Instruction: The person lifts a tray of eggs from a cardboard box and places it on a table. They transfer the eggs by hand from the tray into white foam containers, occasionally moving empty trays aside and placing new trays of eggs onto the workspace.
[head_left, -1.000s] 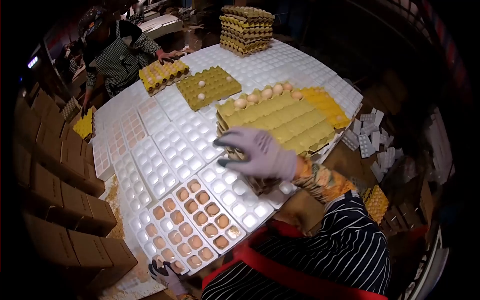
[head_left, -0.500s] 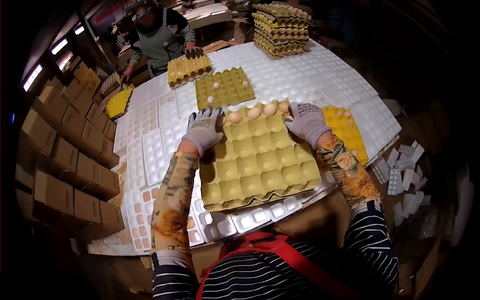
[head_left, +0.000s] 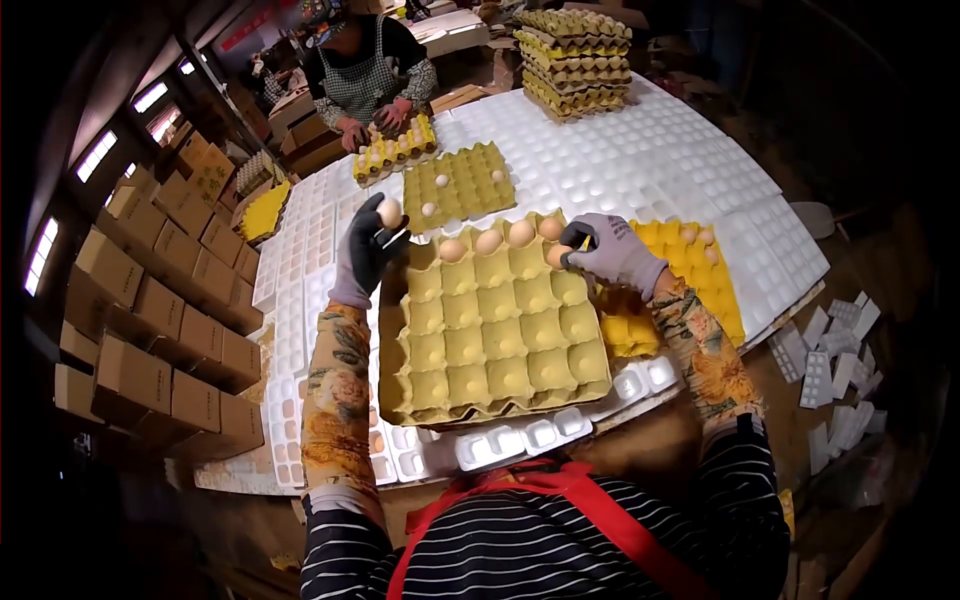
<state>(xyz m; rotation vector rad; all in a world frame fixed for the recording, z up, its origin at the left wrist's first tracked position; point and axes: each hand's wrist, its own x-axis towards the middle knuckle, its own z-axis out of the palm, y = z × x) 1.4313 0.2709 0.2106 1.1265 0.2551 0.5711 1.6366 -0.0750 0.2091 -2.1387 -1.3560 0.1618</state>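
Where the moulded pulp tray (head_left: 495,330) lies nearest the person on white foam trays (head_left: 640,170), its dimpled cups run lengthwise away from them. At its far left corner the gloved left hand (head_left: 362,255) pinches 1 smooth tan egg (head_left: 390,212), held upright. At its far right corner the right hand (head_left: 612,250) is clamped on a second egg (head_left: 557,256). Beyond the tray, a co-worker's hand (head_left: 390,118) rests on a yellow tray (head_left: 395,152).

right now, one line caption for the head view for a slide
Left hand holds a raised egg; right hand pinches a second egg at the pulp tray's far row
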